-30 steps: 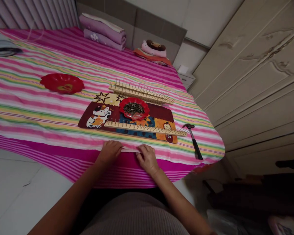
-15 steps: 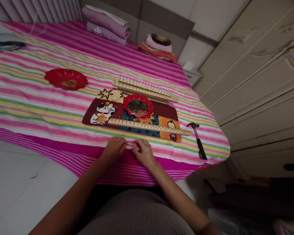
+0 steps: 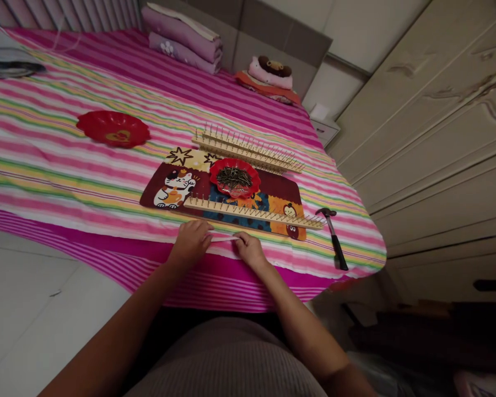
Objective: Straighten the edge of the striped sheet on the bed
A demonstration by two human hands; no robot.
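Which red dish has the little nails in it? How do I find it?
Look on the striped bedspread for the cartoon cat mat. The nail dish sits on that mat between two nail-studded wooden strips; the other red dish, far left, has no nails.

Hidden, cropped and unclear parts of the bedside scene

The fingertips of the left hand (image 3: 191, 242) and right hand (image 3: 250, 249) curl down onto the striped bedspread (image 3: 66, 165), so the grip on the thin pale strip (image 3: 225, 239) between them cannot be made out, nor what the strip is. The contents of the red dish (image 3: 233, 177) read only as a dark tangle, too small to tell apart. The mat (image 3: 177, 187) is partly covered by the dish and the near pegged wooden strip (image 3: 252, 213). The dark item (image 3: 8, 65) at the left edge is cut off. The lower right corner is dark and blurred.
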